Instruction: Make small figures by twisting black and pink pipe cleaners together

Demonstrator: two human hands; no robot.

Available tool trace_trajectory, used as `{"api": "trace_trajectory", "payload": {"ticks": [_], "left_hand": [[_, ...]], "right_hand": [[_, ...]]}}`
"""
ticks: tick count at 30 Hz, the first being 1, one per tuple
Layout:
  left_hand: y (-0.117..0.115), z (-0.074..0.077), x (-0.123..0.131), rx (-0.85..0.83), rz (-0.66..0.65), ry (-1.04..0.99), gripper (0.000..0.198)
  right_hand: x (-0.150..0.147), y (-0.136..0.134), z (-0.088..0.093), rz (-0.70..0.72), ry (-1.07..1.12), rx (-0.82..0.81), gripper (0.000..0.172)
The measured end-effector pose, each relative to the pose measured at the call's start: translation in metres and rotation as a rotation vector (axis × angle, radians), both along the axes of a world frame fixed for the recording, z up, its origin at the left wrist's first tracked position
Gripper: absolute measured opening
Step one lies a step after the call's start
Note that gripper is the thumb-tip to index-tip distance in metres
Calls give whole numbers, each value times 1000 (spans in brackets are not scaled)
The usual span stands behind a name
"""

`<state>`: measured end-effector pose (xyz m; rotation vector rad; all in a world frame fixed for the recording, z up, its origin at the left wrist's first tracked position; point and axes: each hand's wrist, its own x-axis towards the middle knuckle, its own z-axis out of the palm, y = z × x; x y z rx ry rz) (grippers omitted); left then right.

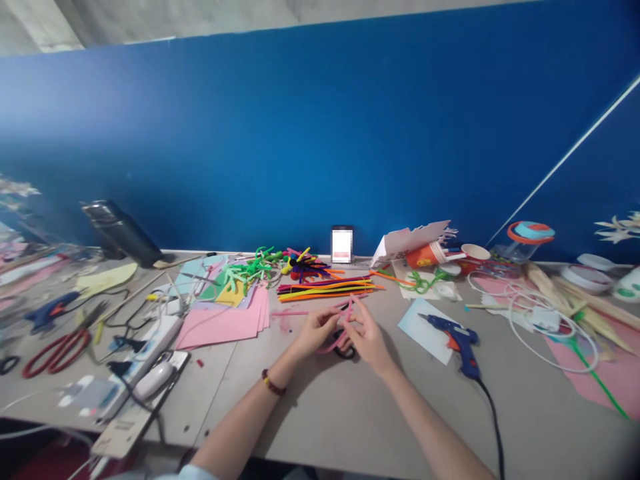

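At the middle of the table, my left hand point(319, 332) and my right hand point(367, 338) are close together, both with fingers closed on a pink pipe cleaner point(349, 308). It is bent, with one part rising between the fingers of my right hand and a curve showing below my left. Beneath the hands, partly hidden, is something with black loops, perhaps scissor handles point(346, 349). Just beyond lies a row of straight pipe cleaners point(325, 289) in yellow, orange, red and purple. Another pink strip point(293, 313) lies left of my left hand.
A blue glue gun point(463, 343) rests at right on light blue paper point(425, 327), its cord running forward. Pink sheets point(220, 325), a power strip point(145, 363) and red-handled scissors point(65, 347) lie left. A phone point(342, 245) stands against the blue partition point(300, 133); a dark flask point(123, 233) leans there.
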<state>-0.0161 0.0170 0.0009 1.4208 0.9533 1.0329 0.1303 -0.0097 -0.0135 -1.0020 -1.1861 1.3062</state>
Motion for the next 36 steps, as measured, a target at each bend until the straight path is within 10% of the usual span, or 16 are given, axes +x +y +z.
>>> {"api": "trace_trajectory", "payload": {"ticks": [10,19,24,36], "left_hand": [[3,-10,3,84,48,96,34],[3,-20,-6,388,13,666,21],[7,-16,-1,269,227,280,19],[24,-12,-15,-10,671,-428,26]], "right_hand": [[1,4,-2,-126,-102,-4,50],[7,9,-8,-108,-314,-31,23],[5,9,-10,-118,-401,122,24],[-2,-11,15,360,-313,-44,25]]}}
